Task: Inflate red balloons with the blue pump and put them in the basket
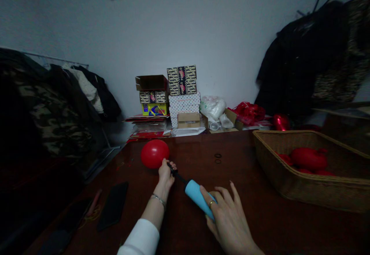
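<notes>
A round, inflated red balloon (155,153) is above the table at the fingertips of my left hand (165,173). That hand is closed around the black end of a hand balloon pump (199,198), beside the balloon's neck, which the fingers hide. A thin black rod joins this end to the pump's light blue barrel. My right hand (227,214) holds the barrel against its palm and thumb side, with several fingers stretched out past it.
On the right, a wicker basket (277,183) contains red balloons (309,158). Two dark rings (217,158) lie mid-table. A black phone (113,205) rests at left. Stacked boxes (184,108), plastic bags (213,108) and red material (250,112) line the back wall. Clothes hang on both sides.
</notes>
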A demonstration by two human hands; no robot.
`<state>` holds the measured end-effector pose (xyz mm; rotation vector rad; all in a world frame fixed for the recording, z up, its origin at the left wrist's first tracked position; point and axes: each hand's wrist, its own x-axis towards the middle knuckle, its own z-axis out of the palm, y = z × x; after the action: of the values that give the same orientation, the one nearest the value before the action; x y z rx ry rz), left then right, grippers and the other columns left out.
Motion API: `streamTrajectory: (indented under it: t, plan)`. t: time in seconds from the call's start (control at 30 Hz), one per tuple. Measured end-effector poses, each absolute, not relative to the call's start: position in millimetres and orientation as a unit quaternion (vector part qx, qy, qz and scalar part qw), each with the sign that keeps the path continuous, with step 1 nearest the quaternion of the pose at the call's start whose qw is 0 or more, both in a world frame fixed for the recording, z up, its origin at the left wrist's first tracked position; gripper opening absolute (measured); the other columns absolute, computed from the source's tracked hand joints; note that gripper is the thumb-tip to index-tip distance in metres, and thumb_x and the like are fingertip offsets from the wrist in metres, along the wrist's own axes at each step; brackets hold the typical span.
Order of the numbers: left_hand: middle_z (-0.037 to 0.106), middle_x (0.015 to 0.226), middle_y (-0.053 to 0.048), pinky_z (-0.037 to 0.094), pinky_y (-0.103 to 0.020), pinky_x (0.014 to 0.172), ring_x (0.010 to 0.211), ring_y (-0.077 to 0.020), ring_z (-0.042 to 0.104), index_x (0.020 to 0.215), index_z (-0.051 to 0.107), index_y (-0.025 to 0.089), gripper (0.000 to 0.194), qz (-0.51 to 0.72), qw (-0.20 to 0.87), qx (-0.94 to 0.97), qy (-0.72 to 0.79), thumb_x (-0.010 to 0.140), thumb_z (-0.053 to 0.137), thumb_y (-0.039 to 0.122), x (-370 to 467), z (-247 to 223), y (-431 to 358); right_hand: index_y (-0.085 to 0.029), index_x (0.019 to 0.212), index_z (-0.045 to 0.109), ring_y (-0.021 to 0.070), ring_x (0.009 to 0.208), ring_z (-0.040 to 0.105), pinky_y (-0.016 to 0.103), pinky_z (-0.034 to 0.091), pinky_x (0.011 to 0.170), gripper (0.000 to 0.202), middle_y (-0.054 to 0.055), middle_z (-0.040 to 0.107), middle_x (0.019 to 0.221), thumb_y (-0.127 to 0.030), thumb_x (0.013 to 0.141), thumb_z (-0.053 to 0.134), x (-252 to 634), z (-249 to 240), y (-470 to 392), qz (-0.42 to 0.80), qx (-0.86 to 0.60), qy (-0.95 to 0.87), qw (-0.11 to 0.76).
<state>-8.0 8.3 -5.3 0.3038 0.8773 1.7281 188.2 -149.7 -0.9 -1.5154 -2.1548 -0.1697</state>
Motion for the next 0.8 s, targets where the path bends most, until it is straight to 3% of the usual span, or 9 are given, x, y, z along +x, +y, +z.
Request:
streamTrajectory:
  t: [0.13,0.3,0.8]
  plan:
    - [0.038,0.051,0.006,0.029,-0.014,0.036,0.037,-0.0049,0.037,0.068,0.039,0.018,0.024,0.74,0.553,0.124,0.361,0.092,0.042,0.022,-25,8,16,-0.032,0.132,0.045,0.0237,0.106,0.05,0.052,0.005,0.11,0.06,-0.001,0.064,0.1,-0.023,0.075,0.059,194,4,-153,-0.056,-0.542,-0.797,0.26]
    - [0.036,0.05,0.006,0.027,-0.013,0.035,0.037,-0.0045,0.036,0.067,0.038,0.018,0.027,0.739,0.567,0.11,0.348,0.093,0.039,0.023,-26,8,17,-0.032,0.129,0.049,0.023,0.104,0.051,0.05,0.006,0.11,0.059,-0.001,0.065,0.099,-0.028,0.072,0.064,197,1,-152,-0.065,-0.539,-0.79,0.285]
    - [0.04,0.05,0.005,0.03,-0.017,0.037,0.037,-0.0069,0.039,0.069,0.04,0.019,0.025,0.705,0.591,0.133,0.367,0.089,0.048,0.032,39,-28,-16,-0.03,0.133,0.045,0.0249,0.112,0.049,0.051,0.001,0.11,0.06,0.003,0.064,0.107,-0.026,0.075,0.062,182,-11,-143,-0.056,-0.59,-0.778,0.209]
